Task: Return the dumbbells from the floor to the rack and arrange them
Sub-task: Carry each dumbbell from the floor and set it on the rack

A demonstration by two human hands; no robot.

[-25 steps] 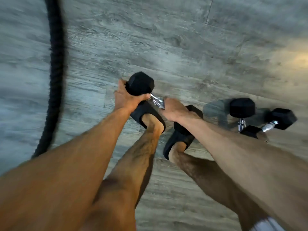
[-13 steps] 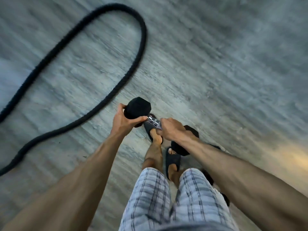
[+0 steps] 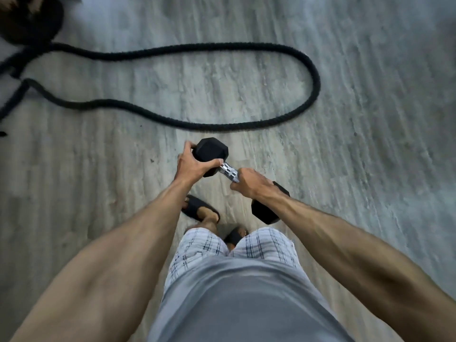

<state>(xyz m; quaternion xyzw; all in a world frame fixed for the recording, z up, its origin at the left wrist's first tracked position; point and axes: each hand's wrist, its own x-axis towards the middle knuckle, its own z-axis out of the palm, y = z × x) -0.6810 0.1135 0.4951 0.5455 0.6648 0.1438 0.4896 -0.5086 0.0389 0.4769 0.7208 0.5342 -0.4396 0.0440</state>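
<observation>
I carry one black hex dumbbell (image 3: 212,153) with a chrome handle, held off the floor in front of my waist. My left hand (image 3: 195,166) cups its far head from below and the side. My right hand (image 3: 249,185) is wrapped around the chrome handle, and the near head hangs below my right wrist. The dumbbell slants from upper left to lower right. No rack and no other dumbbells are in view.
A thick black battle rope (image 3: 306,70) lies in a long loop on the grey wood-look floor (image 3: 370,144) just ahead, running to a dark blurred mass at the top left (image 3: 29,18). My feet in black slides (image 3: 199,209) stand below my hands.
I have straightened up and turned left with the dumbbell in both hands. The two dumbbells on the floor at the right have left the view and the whole rope loop has come in.
</observation>
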